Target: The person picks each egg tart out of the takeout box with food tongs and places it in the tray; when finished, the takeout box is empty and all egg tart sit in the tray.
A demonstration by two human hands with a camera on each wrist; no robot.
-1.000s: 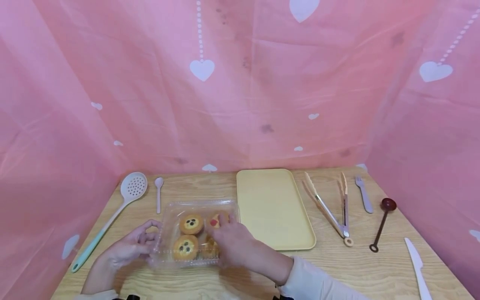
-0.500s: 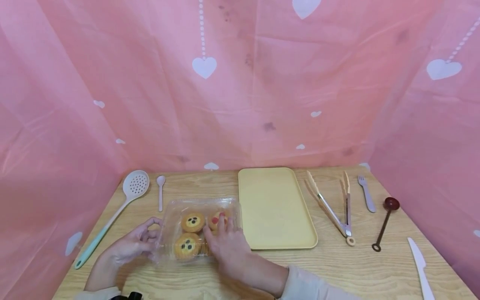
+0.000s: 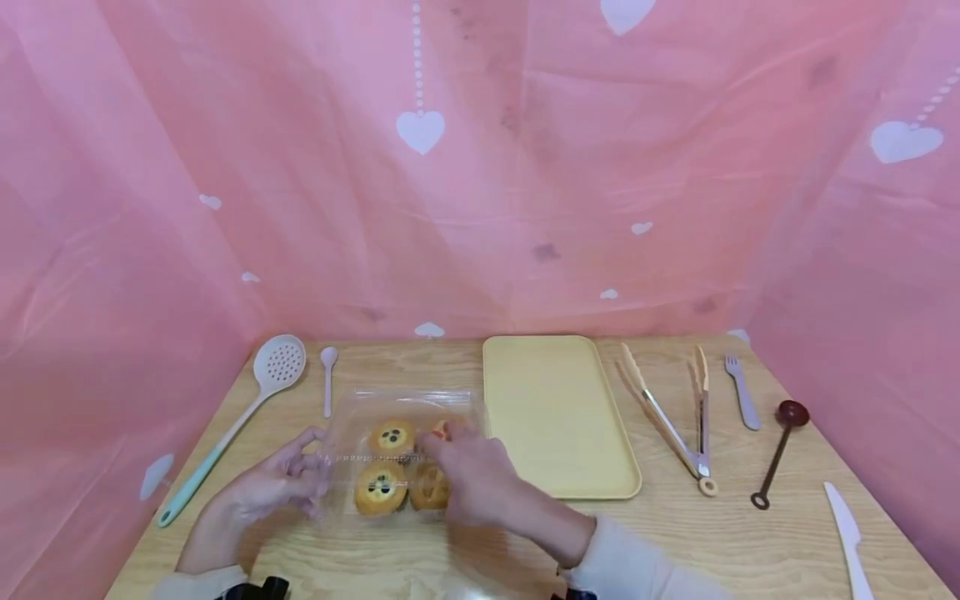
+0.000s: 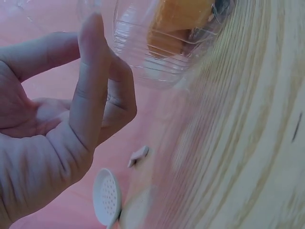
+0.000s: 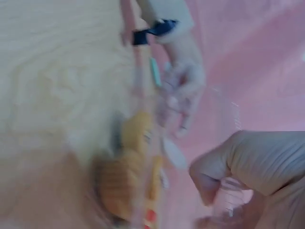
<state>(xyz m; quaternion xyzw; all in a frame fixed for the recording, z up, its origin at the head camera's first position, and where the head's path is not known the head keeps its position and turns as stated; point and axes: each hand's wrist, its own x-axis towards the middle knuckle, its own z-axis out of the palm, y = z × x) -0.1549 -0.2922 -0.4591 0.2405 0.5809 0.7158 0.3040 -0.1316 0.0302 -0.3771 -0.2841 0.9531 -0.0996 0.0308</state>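
A clear plastic clamshell box [image 3: 352, 437] lies on the wooden table [image 3: 675, 533] and holds several round tarts. Two tarts have dark spots [image 3: 392, 436] and one has a red spot [image 3: 438, 429]. My left hand [image 3: 288, 483] pinches the box's left rim; the left wrist view shows its thumb [image 4: 88, 81] up against the clear plastic [image 4: 157, 52]. My right hand [image 3: 468, 471] lies over the box's right side. In the blurred right wrist view its curled fingers [image 5: 224, 171] pinch a fold of clear plastic.
A pale yellow tray [image 3: 555, 417] lies just right of the box. Beyond it are metal tongs [image 3: 675, 425], a small fork [image 3: 742, 392], a brown scoop [image 3: 780, 450] and a white knife [image 3: 847, 533]. A slotted spoon [image 3: 247, 408] and a small spoon [image 3: 327, 379] lie on the left. Pink sheeting walls the table in.
My right hand has shifted toward the box's far right part, uncovering the near right tart. My left hand has kept its hold on the left rim.
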